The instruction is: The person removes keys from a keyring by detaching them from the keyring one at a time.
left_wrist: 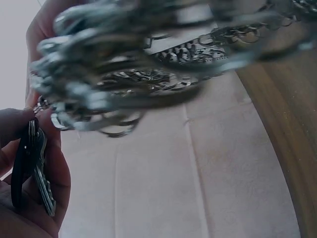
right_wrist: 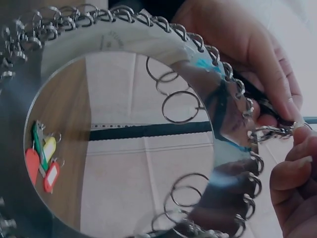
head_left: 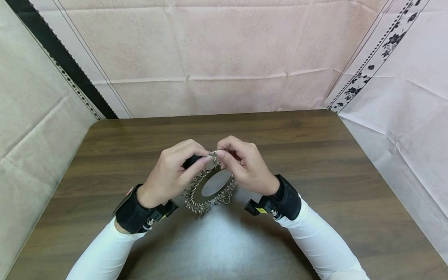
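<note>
A flat round key holder [head_left: 198, 193], with a wide centre opening and small metal rings all round its edge, is raised above the table between both hands. My left hand [head_left: 175, 171] holds a bunch of keys [left_wrist: 44, 183], one with a black head, in its curled fingers. Close beside it, the right hand [head_left: 246, 167] pinches a short metal chain [right_wrist: 272, 132] joined to the holder's rim [right_wrist: 64, 59]. Larger split rings [right_wrist: 181, 107] show in the opening. Blurred metal rings [left_wrist: 84, 94] fill the upper left wrist view.
Several coloured key tags [right_wrist: 51, 177] appear through the opening in the right wrist view; where they rest is unclear. The wooden table [head_left: 297, 147] lies under the hands. Pale patterned cloth [head_left: 227, 42] stands behind and at both sides. Black straps with cameras [head_left: 140, 212] circle both wrists.
</note>
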Motion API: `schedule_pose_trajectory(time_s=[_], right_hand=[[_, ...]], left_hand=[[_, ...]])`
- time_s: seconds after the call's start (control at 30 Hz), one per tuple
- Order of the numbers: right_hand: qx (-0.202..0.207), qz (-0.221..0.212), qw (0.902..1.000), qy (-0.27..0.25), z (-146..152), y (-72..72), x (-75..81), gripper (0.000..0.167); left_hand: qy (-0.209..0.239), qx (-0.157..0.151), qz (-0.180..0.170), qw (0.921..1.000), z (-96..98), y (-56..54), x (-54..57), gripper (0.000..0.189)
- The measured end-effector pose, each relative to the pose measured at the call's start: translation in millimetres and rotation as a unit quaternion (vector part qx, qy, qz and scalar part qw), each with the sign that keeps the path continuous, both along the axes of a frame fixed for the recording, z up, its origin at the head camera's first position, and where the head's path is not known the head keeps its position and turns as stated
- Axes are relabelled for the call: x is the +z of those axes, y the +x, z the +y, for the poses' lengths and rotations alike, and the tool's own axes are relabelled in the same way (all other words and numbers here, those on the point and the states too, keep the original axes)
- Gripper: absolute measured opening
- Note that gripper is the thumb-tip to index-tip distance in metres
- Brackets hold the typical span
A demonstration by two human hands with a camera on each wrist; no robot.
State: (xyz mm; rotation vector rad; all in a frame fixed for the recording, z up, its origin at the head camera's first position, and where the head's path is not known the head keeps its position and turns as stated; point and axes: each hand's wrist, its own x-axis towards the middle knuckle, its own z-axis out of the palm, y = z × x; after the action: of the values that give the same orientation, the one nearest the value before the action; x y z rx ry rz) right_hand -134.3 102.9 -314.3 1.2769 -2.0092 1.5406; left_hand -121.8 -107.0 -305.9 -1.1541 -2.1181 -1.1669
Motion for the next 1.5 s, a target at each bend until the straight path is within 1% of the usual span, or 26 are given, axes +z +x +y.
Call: schedule_pose_trajectory(time_s=[0.17, 0.3, 0.4, 0.47, 0.57, 0.7, 0.87, 1.03, 1.17, 1.27, 1.33, 1.43, 1.5], right_hand=[[0.011, -0.017, 0.9995, -0.023, 0, 0.6, 1.1, 0.012], [0.015, -0.026, 0.9991, -0.031, 0, 0.8, 1.0, 0.011], [0.018, -0.026, 0.999, -0.032, 0, 0.8, 1.5, 0.011], [0.019, -0.024, 0.999, -0.032, 0, 0.9, 1.7, 0.012], [0.023, -0.025, 0.999, -0.03, 1, 0.5, 1.6, 0.01], [0.029, -0.021, 0.9991, -0.022, 2, -0.2, 1.9, 0.008], [0.022, -0.001, 0.9997, 0.007, 7, -1.0, 5.7, 0.008], [-0.008, 0.045, 0.9973, 0.057, 13, -1.3, 11.3, 0.006], [-0.015, 0.07, 0.9933, 0.091, 14, -0.6, 13.0, 0.002], [-0.011, 0.084, 0.991, 0.104, 12, -0.3, 12.7, 0.002], [-0.011, 0.095, 0.9894, 0.109, 11, 0.3, 12.6, 0.002], [-0.013, 0.103, 0.9885, 0.109, 11, 1.0, 11.6, 0.003], [-0.015, 0.102, 0.9892, 0.104, 10, 1.1, 10.8, 0.002]], left_hand=[[0.007, -0.011, 0.001, 0.9999, 2.8, -1.3, -3.2, 0.003], [0.013, -0.009, 0.004, 0.9999, 4.6, -1.6, -4.4, 0.007], [0.02, -0.007, 0.007, 0.9998, 6.1, -2.0, -5.2, 0.011], [0.025, -0.004, 0.011, 0.9996, 6.9, -2.0, -6.1, 0.008], [0.033, -0.001, 0.015, 0.9993, 7.9, -1.9, -7.0, 0.005], [0.04, 0.005, 0.022, 0.999, 7.9, -2.3, -7.2, 0.009], [0.043, 0.004, 0.027, 0.9987, 7.4, -3.1, -6.4, 0.012], [0.024, -0.005, 0.03, 0.9992, 6.0, -1.4, -3.9, 0.008], [-0.015, -0.009, 0.045, 0.9988, 1.9, 0.0, -1.2, 0.006], [-0.046, -0.007, 0.053, 0.9975, -1.3, 1.1, 1.0, 0.007], [-0.061, -0.006, 0.052, 0.9968, -2.5, 1.9, 2.5, 0.009], [-0.07, -0.003, 0.051, 0.9963, -3.0, 2.5, 3.5, 0.012], [-0.066, -0.005, 0.049, 0.9966, -2.7, 2.6, 3.5, 0.012]])
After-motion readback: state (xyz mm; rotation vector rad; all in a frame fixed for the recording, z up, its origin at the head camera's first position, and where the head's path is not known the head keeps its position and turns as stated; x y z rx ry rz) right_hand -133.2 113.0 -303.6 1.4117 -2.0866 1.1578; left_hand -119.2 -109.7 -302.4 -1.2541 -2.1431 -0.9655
